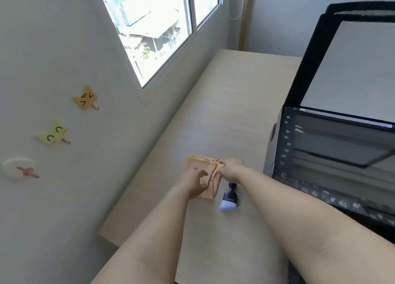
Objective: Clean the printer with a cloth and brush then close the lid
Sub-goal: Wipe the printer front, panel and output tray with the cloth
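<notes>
A folded orange cloth (197, 163) lies on the light wooden table (230, 95), left of the printer. My left hand (195, 182) rests on the cloth with its fingers spread. At the cloth's right edge, my right hand (232, 169) pinches the fabric. A small brush (228, 199) with a black handle and pale bristles lies on the table just right of the cloth, below my right wrist. The black printer (333, 155) stands at the right with its scanner lid (350, 66) raised, showing the white underside and the glass.
A wall runs along the table's left side, carrying two cat-shaped hooks (85, 98) and a round white hook (18, 168). A window (158, 27) sits behind the table's far left edge. Bare tabletop stretches beyond the cloth toward the far corner.
</notes>
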`<state>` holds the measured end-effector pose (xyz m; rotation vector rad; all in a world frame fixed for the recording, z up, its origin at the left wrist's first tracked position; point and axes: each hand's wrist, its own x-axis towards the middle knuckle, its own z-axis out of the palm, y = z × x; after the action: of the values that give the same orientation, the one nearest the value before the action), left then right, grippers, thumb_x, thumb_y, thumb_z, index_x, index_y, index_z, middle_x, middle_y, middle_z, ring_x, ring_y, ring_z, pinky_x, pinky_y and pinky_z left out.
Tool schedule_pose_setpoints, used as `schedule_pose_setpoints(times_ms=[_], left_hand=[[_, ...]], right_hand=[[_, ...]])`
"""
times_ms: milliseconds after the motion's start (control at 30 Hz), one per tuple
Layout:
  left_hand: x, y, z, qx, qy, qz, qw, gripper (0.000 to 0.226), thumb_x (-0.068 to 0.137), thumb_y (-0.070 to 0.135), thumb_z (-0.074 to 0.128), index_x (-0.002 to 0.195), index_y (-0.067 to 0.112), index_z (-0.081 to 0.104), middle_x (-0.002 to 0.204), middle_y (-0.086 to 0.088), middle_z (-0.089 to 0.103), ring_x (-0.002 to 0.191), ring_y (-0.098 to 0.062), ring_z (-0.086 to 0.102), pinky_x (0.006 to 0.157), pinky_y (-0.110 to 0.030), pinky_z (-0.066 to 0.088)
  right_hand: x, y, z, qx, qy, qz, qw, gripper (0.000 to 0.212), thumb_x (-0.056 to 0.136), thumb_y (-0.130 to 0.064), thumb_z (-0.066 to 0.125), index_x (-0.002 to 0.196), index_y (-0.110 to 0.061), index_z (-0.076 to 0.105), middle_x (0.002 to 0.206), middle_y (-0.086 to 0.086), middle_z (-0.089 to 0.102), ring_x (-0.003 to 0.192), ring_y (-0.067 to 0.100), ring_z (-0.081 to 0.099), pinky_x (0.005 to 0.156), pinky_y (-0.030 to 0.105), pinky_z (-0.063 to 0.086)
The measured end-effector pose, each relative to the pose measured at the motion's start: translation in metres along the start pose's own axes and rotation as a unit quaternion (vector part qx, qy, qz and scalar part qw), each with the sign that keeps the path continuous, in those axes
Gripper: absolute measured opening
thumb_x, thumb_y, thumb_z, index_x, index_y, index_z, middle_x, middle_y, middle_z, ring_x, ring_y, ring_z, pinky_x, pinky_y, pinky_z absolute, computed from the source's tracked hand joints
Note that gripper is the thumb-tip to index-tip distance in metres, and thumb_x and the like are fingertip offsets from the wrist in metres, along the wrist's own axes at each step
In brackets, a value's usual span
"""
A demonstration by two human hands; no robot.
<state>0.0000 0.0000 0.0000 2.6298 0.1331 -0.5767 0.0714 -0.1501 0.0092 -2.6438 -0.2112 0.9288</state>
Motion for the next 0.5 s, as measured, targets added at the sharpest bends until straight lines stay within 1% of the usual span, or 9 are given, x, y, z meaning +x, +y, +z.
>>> schedule_pose_setpoints(times_ms=[67,133,200,300,367,433,500], left_hand=[[0.006,-0.001,0.012,-0.001,0.061,-0.015,0.998,0.028,0.081,0.037,0.060,0.106,0.031,0.070,0.109,0.000,0.062,0.108,-0.025,0.058,0.088,-0.030,0.048],[0.005,0.004,0.022,0.007,0.092,-0.051,0.994,0.028,0.077,0.048,0.059,0.096,0.032,0.072,0.102,0.003,0.061,0.102,-0.023,0.058,0.083,-0.030,0.049],[0.006,0.010,0.026,0.011,0.113,-0.069,0.991,0.030,0.075,0.052,0.062,0.092,0.029,0.071,0.103,0.002,0.060,0.104,-0.020,0.054,0.084,-0.029,0.045],[0.014,0.012,0.027,-0.001,0.131,-0.075,0.989,0.023,0.080,0.043,0.062,0.093,0.025,0.068,0.107,-0.002,0.061,0.108,-0.022,0.054,0.085,-0.031,0.042],[0.016,0.012,0.025,0.011,0.137,-0.075,0.988,0.023,0.081,0.039,0.061,0.096,0.024,0.069,0.109,-0.002,0.063,0.107,-0.023,0.056,0.081,-0.030,0.042],[0.016,0.013,0.021,0.032,0.139,-0.069,0.987,0.024,0.081,0.038,0.060,0.098,0.023,0.070,0.108,0.000,0.064,0.105,-0.024,0.057,0.075,-0.028,0.041],[0.013,0.012,0.017,0.016,0.140,-0.066,0.988,0.022,0.080,0.035,0.060,0.093,0.021,0.069,0.102,-0.001,0.064,0.101,-0.025,0.058,0.071,-0.027,0.042]], right_hand=[[0.021,0.009,0.007,0.018,-0.008,0.020,1.000,0.062,0.067,-0.037,0.033,0.127,-0.049,0.045,0.140,0.004,0.050,0.130,0.031,0.041,0.107,0.044,0.034],[0.025,0.012,0.012,0.016,-0.018,0.039,0.999,0.061,0.066,-0.039,0.031,0.124,-0.052,0.045,0.137,0.004,0.053,0.129,0.032,0.042,0.106,0.044,0.035],[0.013,0.008,0.009,0.021,-0.023,0.040,0.999,0.058,0.072,-0.041,0.032,0.128,-0.047,0.048,0.140,0.005,0.050,0.131,0.032,0.039,0.108,0.043,0.034],[0.003,0.009,0.007,0.034,-0.014,0.044,0.998,0.047,0.080,-0.037,0.039,0.125,-0.041,0.054,0.139,0.008,0.051,0.129,0.033,0.040,0.107,0.039,0.034],[-0.001,0.011,0.005,0.054,-0.001,0.041,0.998,0.042,0.087,-0.037,0.042,0.127,-0.036,0.055,0.139,0.010,0.050,0.130,0.033,0.039,0.108,0.036,0.031],[-0.008,0.012,0.002,0.071,0.015,0.033,0.997,0.042,0.092,-0.037,0.042,0.132,-0.030,0.052,0.142,0.010,0.047,0.134,0.030,0.035,0.110,0.033,0.025],[-0.013,0.012,0.000,0.094,0.033,0.029,0.995,0.042,0.093,-0.035,0.043,0.134,-0.027,0.051,0.143,0.009,0.047,0.135,0.029,0.033,0.111,0.031,0.023]])
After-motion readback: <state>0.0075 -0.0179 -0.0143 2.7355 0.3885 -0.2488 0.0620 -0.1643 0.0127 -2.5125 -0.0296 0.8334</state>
